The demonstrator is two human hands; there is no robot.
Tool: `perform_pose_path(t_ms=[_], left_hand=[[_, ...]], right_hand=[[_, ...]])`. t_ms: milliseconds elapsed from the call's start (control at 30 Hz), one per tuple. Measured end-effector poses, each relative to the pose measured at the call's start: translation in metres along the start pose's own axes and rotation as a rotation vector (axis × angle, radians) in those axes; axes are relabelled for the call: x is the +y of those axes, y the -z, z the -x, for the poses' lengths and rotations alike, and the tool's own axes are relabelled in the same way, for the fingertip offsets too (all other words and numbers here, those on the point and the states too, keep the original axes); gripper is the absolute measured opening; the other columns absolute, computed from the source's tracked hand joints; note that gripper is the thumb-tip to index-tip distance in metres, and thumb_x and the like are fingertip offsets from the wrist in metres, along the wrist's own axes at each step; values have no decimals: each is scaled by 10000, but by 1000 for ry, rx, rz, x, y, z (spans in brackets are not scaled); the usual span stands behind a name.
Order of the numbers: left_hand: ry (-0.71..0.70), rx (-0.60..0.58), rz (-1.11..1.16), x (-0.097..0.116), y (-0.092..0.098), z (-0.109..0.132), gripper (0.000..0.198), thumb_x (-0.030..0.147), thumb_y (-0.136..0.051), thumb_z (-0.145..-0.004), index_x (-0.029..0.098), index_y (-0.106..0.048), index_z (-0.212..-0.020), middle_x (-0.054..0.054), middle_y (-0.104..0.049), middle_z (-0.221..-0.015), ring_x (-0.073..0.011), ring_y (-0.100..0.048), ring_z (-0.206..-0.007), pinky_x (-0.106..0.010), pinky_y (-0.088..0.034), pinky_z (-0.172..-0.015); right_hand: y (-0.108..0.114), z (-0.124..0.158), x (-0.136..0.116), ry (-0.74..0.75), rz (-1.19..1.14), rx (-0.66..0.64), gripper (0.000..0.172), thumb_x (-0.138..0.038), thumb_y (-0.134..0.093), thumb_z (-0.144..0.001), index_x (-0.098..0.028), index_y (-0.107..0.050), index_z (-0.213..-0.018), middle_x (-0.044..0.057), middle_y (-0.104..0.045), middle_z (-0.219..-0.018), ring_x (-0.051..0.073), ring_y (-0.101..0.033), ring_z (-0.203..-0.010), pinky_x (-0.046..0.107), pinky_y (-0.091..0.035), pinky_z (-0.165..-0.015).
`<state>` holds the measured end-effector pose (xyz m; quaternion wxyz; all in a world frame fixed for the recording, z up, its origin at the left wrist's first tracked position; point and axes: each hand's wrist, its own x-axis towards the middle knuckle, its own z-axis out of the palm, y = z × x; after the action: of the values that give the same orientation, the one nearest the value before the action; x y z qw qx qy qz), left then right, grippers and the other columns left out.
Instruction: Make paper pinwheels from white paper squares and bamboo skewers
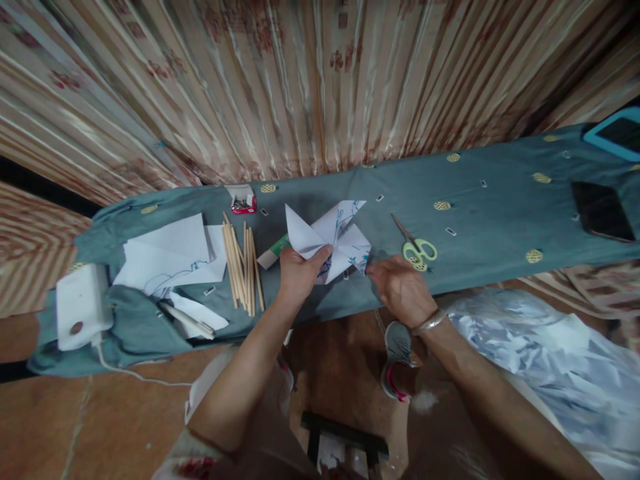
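Observation:
A white paper pinwheel [345, 237] with blue drawn lines lies at the middle of the cloth-covered table. My left hand [300, 270] grips it near the centre, thumb on top. Curled in, my right hand [403, 287] has its fingertips at the lower right corner of one blade, pinching it. Partly under the pinwheel's left side is a green and white box [273, 252]. Scissors [417, 248] with light green handles lie just above my right hand. To the left are several thin wooden sticks [243, 267] and a small red box [243, 200] of metal pins.
White paper sheets [165, 250], a pen [187, 320] and a white corded device [83, 307] occupy the left end. A dark phone [603, 210] and a blue-framed device [615, 133] lie at the right. A clear bag of paper scraps [545, 353] stands below the right edge.

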<state>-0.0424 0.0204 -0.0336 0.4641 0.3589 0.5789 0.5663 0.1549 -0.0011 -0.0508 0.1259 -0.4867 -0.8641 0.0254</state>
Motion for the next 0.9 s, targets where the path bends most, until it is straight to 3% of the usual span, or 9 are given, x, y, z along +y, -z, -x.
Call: perform_pose_path(t_ms=[100, 233, 333, 467, 567, 700, 767, 900], left_hand=[[3, 13, 13, 2, 0, 1, 188, 257, -776, -541, 140, -665, -637, -16, -670, -585, -141, -599, -523, -240, -487, -492], [-5, 7, 23, 3, -3, 4, 186, 256, -779, -547, 145, -664, -642, -20, -682, -610, -154, -620, -561, -252, -494, -527], [-38, -18, 15, -1, -8, 7, 162, 249, -768, -566, 145, -674, -647, -28, -702, -656, -151, -633, -604, -245, -497, -566], [-20, -78, 8, -7, -15, 11, 173, 289, -750, -599, 136, -678, -640, -24, -694, -641, -141, -615, -574, -239, -480, -547], [-29, -90, 13, -7, -19, 13, 161, 276, -741, -606, 136, -692, -668, -21, -700, -659, -139, -619, -601, -236, -484, -575], [-42, -91, -13, -6, -21, 14, 129, 250, -734, -599, 137, -690, -643, -20, -696, -654, -141, -615, -610, -236, -483, -588], [-43, -106, -9, -7, -22, 15, 131, 251, -740, -597, 137, -684, -632, -21, -689, -644, -141, -609, -604, -238, -481, -585], [-30, -134, 16, -7, -23, 16, 132, 237, -750, -584, 139, -689, -647, -21, -692, -651, -141, -610, -601, -238, -484, -579]], right_hand=[[7, 3, 3, -73, -133, 82, 223, -156, -464, -876, -198, -657, -774, 73, -652, -702, 241, -573, -734, 346, -426, -693], [25, 4, -1, -287, -509, 271, 106, -279, -567, -870, -242, -666, -866, 16, -691, -814, 205, -625, -780, 329, -478, -740], [34, 0, -15, -315, -657, 324, 86, -290, -598, -861, -239, -664, -881, 13, -692, -842, 196, -642, -805, 329, -496, -757], [34, -8, -34, -218, -554, 375, 91, -220, -561, -878, -239, -649, -870, 25, -697, -857, 202, -633, -855, 352, -501, -802], [32, -13, -39, -162, -461, 417, 111, -207, -540, -883, -241, -643, -860, 54, -681, -1080, 237, -593, -1051, 423, -464, -944], [27, -15, -35, -170, -446, 426, 99, -228, -558, -863, -243, -645, -818, 28, -474, -1415, 302, -325, -1386, 539, -303, -1117], [25, -16, -32, -187, -489, 424, 87, -239, -573, -852, -242, -649, -809, 17, -430, -1453, 311, -251, -1427, 562, -266, -1138], [20, -18, -28, -220, -597, 421, 65, -261, -616, -827, -234, -657, -785, 25, -444, -1449, 305, -267, -1426, 571, -239, -1151]])
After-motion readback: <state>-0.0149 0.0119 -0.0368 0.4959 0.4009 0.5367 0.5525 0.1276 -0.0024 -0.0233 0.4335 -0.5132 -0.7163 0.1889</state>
